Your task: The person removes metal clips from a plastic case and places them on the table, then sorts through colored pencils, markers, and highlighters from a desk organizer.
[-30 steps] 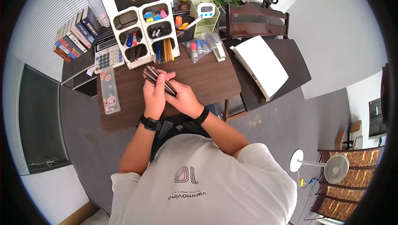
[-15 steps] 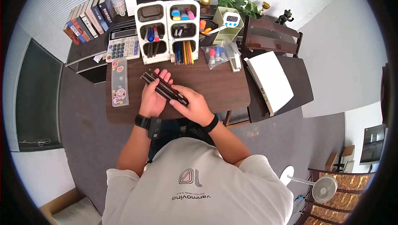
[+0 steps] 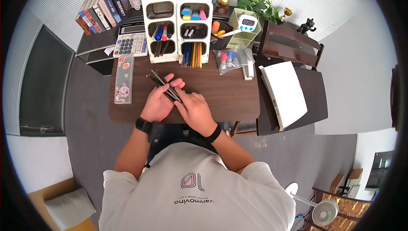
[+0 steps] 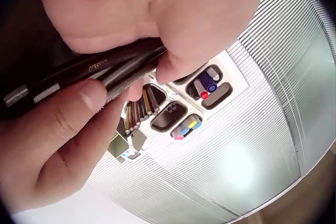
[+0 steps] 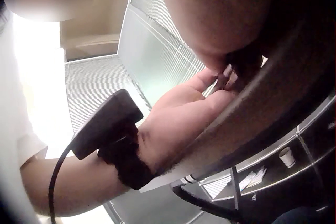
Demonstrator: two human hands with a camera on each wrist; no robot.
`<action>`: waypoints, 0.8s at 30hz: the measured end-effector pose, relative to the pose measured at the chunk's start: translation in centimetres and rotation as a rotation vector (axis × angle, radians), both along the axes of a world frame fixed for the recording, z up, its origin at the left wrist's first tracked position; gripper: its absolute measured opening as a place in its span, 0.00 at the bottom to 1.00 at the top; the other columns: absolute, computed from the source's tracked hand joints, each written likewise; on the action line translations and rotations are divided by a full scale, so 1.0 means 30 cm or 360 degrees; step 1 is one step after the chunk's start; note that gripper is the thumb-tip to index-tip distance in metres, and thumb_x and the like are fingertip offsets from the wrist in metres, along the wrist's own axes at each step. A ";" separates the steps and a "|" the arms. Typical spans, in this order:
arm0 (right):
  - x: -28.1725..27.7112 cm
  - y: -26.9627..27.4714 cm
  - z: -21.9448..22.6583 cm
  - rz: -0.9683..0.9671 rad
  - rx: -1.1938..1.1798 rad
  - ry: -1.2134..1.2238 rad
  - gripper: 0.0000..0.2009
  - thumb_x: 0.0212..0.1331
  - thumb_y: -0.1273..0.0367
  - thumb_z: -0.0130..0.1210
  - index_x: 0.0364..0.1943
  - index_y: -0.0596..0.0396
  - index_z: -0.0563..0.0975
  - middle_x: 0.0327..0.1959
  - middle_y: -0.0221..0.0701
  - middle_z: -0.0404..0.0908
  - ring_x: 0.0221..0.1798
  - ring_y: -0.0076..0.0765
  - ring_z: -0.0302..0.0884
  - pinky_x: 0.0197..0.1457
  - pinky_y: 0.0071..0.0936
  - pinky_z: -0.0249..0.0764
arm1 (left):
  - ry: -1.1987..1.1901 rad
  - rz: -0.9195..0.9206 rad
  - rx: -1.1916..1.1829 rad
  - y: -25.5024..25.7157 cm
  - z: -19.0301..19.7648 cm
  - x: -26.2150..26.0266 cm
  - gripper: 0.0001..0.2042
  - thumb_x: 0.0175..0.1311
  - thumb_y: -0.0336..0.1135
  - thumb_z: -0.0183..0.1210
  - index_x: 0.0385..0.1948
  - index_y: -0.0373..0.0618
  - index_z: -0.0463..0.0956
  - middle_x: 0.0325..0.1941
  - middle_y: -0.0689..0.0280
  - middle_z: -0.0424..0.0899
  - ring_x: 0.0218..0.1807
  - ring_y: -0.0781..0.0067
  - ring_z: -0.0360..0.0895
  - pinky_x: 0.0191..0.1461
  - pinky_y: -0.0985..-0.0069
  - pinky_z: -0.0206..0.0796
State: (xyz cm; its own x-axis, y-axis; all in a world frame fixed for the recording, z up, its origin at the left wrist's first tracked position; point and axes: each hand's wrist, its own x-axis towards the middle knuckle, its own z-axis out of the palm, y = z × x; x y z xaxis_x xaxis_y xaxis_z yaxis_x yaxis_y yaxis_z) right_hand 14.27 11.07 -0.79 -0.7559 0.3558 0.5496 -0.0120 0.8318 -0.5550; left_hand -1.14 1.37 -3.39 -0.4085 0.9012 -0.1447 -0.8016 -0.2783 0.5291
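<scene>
A bundle of dark pencils [image 3: 163, 84] lies slantwise across the left hand [image 3: 158, 103], whose thumb rests over it while its other fingers extend beyond. The right hand [image 3: 198, 111] pinches the lower right ends of the same bundle. Seen from the left wrist, the dark pencils [image 4: 121, 69] run between the left palm [image 4: 157, 8] and the right hand's fingers [image 4: 68, 134]. In the right wrist view the left hand [image 5: 184, 106] meets the right hand [image 5: 220, 14], and the pencils are mostly hidden in shadow.
A white organizer [image 3: 177, 31] with markers and coloured pencils stands at the table's back. Left of it are a calculator [image 3: 131, 44] and a stickered case [image 3: 123, 82]. To its right lie a bag of bottles [image 3: 233, 60], a stapler [image 3: 247, 72] and a white box [image 3: 285, 95].
The hands first sat close together around the pencils, then the left hand opened out beneath them. Since the middle frame the bundle's lower end has slid further under the right fingers.
</scene>
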 end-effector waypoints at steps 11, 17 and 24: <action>0.020 0.013 0.019 0.0123 -0.0147 -0.0038 0.25 0.65 0.66 0.65 0.66 0.53 0.76 0.46 0.38 0.83 0.49 0.49 0.80 0.55 0.45 0.72 | -0.0002 0.0494 -0.0243 0.059 0.063 0.039 0.06 0.82 0.39 0.57 0.45 0.50 0.73 0.34 0.71 0.75 0.42 0.72 0.77 0.56 0.65 0.76; 0.022 0.022 -0.001 0.0078 -0.0126 0.0008 0.24 0.63 0.67 0.66 0.63 0.54 0.77 0.46 0.37 0.82 0.47 0.48 0.79 0.57 0.43 0.73 | -0.0028 0.0518 -0.0220 0.069 0.063 0.061 0.12 0.82 0.44 0.57 0.37 0.51 0.71 0.31 0.73 0.70 0.38 0.75 0.72 0.55 0.67 0.72; 0.026 0.059 0.044 -0.0120 -0.1267 0.0382 0.22 0.67 0.69 0.64 0.63 0.60 0.76 0.53 0.51 0.78 0.53 0.59 0.79 0.64 0.46 0.76 | 0.0624 0.0872 -0.0642 0.062 0.159 -0.113 0.07 0.76 0.34 0.63 0.44 0.47 0.72 0.25 0.75 0.67 0.23 0.82 0.64 0.26 0.78 0.60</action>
State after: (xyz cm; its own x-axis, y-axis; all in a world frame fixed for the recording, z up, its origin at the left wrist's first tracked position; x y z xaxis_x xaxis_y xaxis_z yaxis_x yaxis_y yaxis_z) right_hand 15.03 12.84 0.53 -0.6087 0.7511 0.2556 -0.1648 0.1954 -0.9668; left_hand -4.53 3.22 1.37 -0.8684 0.4652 -0.1714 -0.3395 -0.3061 0.8894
